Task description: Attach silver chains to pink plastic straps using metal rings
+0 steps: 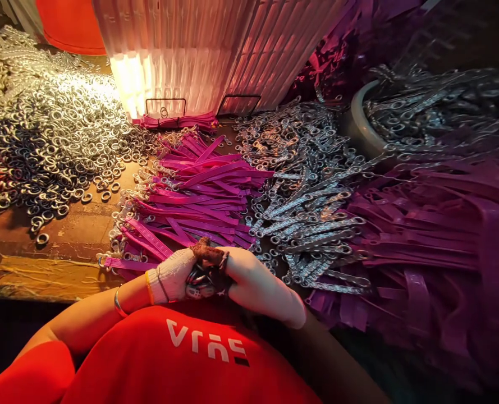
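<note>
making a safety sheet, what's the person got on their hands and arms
The left hand wears an off-white knit glove edged yellow-orange; a thin metal bangle circles that wrist. The right hand wears a plain white glove. A short red sleeve covers the upper left arm; the right sleeve can't be made out.

The left arm (89, 314) comes in from the near left, bent at the elbow; the right arm (342, 359) comes from the near right, in shadow. The left hand (179, 273) and right hand (251, 279), both gloved, meet before the torso (182, 365), fingers (209, 255) curled, their grip partly hidden.
</note>
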Available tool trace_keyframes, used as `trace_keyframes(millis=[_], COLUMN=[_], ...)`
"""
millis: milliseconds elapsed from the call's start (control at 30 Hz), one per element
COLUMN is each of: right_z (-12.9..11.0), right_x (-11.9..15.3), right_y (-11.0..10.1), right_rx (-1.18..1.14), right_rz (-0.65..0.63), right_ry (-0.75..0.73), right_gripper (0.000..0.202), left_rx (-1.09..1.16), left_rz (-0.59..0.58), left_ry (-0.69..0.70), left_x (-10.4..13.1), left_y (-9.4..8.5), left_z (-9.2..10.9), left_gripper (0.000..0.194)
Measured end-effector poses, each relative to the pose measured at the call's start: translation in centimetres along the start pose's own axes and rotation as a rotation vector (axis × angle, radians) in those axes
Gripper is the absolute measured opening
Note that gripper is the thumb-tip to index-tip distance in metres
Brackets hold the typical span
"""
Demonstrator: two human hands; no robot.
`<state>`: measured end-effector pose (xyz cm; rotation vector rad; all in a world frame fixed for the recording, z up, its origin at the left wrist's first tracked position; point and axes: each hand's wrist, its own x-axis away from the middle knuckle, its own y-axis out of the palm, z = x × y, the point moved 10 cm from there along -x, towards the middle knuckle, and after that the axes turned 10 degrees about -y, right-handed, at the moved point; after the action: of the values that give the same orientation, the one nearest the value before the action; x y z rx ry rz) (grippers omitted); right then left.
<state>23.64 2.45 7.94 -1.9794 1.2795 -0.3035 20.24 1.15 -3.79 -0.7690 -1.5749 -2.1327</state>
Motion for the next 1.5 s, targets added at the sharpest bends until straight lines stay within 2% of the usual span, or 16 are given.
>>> trace_keyframes(millis=[100,167,267,367,433,533,667,833,967,1067,1167,1200,1267,1367,1433,1500], right_z=[0.5,0.8,0.6,0.0,0.3,1.5,1.4,0.8,2.0,3.1,3.2,3.1,3.3,4.5,5.0,4.8], right_x=[0.9,1.5,1.9,1.8,2.3,3.6,3.6,2.9,3.3,4.6,5.4,5.2,4.3,3.4,3.6,4.3], right_y=[-2.1,-3.2,-3.2,-2.6,-2.7,-2.8,-1.2,0.4,1.2,0.1,-1.6,-1.6,-0.7,1.7,2.7,2.5], right_rx=[-0.033,0.002,0.027,0.064,0.117,0.170,0.229,0.596,0.490,0.378,0.472,0.519,0.579,0.568,0.533,0.522], right_rz=[0.145,0.225,0.250,0.247,0.281,0.323,0.220,0.093,0.034,0.143,0.275,0.279,0.196,-0.008,-0.072,-0.029], right_ry=[0.032,0.060,0.063,0.028,0.093,0.255,0.276,0.309,0.390,0.471,0.491,0.483,0.461,0.492,0.516,0.484], right_gripper=[0.048,0.047,0.038,0.042,0.050,0.052,0.036,0.011,0.008,0.015,0.017,0.020,0.025,0.018,0.018,0.020], left_rx=[-0.094,-0.191,-0.308,-0.324,-0.353,-0.519,-0.773,-0.885,-0.810,-0.532,-0.138,-0.061,-0.045,-0.401,-0.823,-1.265], left_rz=[-0.045,-0.094,-0.152,-0.127,-0.067,0.092,0.260,0.360,0.350,0.208,0.023,0.003,0.044,0.222,0.344,0.475], left_ry=[-0.081,-0.084,-0.059,0.002,0.092,0.231,0.392,0.387,0.403,0.336,0.160,0.126,0.114,0.177,0.325,0.511], left_x=[1.0,1.7,2.1,2.2,2.6,3.8,5.0,4.6,4.5,3.4,1.6,1.0,0.1,-1.0,-1.2,-1.3], left_y=[0.5,1.1,2.0,2.1,2.2,2.2,2.3,0.8,0.7,1.2,1.2,1.0,0.1,-0.5,0.9,3.3], left_z=[0.1,0.4,0.6,0.9,1.7,3.3,4.9,4.6,5.0,5.4,5.9,6.4,7.6,9.2,10.6,11.5], left_gripper=[0.029,0.024,0.023,0.025,0.028,0.035,0.032,0.028,0.029,0.028,0.017,0.017,0.020,0.014,0.007,0.002])
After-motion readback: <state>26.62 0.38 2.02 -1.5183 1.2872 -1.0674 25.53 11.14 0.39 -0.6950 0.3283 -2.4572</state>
